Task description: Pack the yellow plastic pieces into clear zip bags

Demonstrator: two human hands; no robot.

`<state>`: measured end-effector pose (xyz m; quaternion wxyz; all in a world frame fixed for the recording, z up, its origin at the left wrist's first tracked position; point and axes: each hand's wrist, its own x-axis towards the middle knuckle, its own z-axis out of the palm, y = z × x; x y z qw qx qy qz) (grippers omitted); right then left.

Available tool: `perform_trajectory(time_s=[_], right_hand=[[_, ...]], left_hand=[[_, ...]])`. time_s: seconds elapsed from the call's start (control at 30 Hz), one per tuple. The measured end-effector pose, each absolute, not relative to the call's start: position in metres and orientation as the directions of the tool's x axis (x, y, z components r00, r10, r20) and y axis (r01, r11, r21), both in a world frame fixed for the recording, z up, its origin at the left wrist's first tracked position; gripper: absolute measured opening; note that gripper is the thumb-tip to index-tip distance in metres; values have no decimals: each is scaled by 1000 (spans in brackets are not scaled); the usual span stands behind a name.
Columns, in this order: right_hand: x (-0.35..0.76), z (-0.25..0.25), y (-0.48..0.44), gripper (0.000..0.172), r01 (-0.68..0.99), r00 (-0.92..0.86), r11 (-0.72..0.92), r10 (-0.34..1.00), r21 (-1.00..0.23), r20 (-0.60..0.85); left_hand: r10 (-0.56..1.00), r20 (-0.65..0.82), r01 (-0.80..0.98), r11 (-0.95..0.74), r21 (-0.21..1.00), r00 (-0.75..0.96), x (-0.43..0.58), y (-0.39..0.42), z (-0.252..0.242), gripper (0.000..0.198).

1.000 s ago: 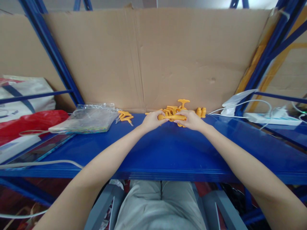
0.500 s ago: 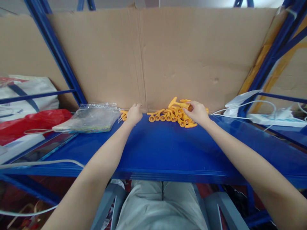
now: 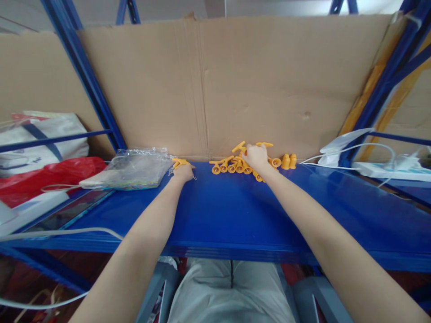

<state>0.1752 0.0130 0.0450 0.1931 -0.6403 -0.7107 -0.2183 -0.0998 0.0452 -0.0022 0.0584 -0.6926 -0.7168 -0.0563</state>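
Note:
At the back of the blue shelf top [image 3: 222, 211], my left hand [image 3: 183, 174] is closed around a yellow-orange plastic piece [image 3: 181, 162]. Thin metal chain [image 3: 171, 171] shows beside this hand. My right hand [image 3: 257, 158] bends down over a pile of similar yellow-orange pieces [image 3: 239, 168], its fingers curled; what they grip is hidden. Several pieces have round, cup-like open ends facing me with something shiny inside, and some have a crossbar. Right of the pile, two small yellow-orange pieces [image 3: 289, 161] stand side by side.
A stack of clear plastic bags [image 3: 138, 168] lies left of my left hand. Further left are a red bag [image 3: 57, 177] and a white cloth bag [image 3: 63, 134]. Cardboard [image 3: 256, 85] walls the back. A white power strip [image 3: 390, 170] and cables sit right.
My left hand has moved slightly left onto the yellow-orange piece with chain and closed on it. My right hand has shifted left over the pile, uncovering the two standing pieces.

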Motion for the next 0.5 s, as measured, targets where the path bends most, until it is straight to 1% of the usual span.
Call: perform_trajectory(time_s=[0.07, 0.13, 0.23, 0.3, 0.4, 0.5], right_hand=[[167, 39, 15, 34, 985, -165, 118, 846, 123, 507], [162, 34, 16, 33, 978, -195, 137, 869, 158, 454], [158, 28, 17, 35, 978, -184, 130, 903, 162, 388], [158, 27, 16, 36, 982, -165, 116, 914, 152, 370], [163, 32, 15, 34, 988, -139, 100, 912, 119, 386], [174, 43, 15, 41, 996, -90, 72, 876, 57, 474]], left_hand=[[985, 170, 999, 24, -29, -19, -98, 45, -2, 44], [984, 175, 999, 21, -49, -12, -96, 43, -2, 43], [985, 174, 999, 22, -46, -13, -92, 40, 1, 42], [987, 163, 999, 19, -30, -14, -89, 38, 2, 42], [989, 149, 1000, 14, -15, -11, -86, 36, 4, 42], [990, 139, 1000, 11, -23, -7, -84, 36, 4, 42]])
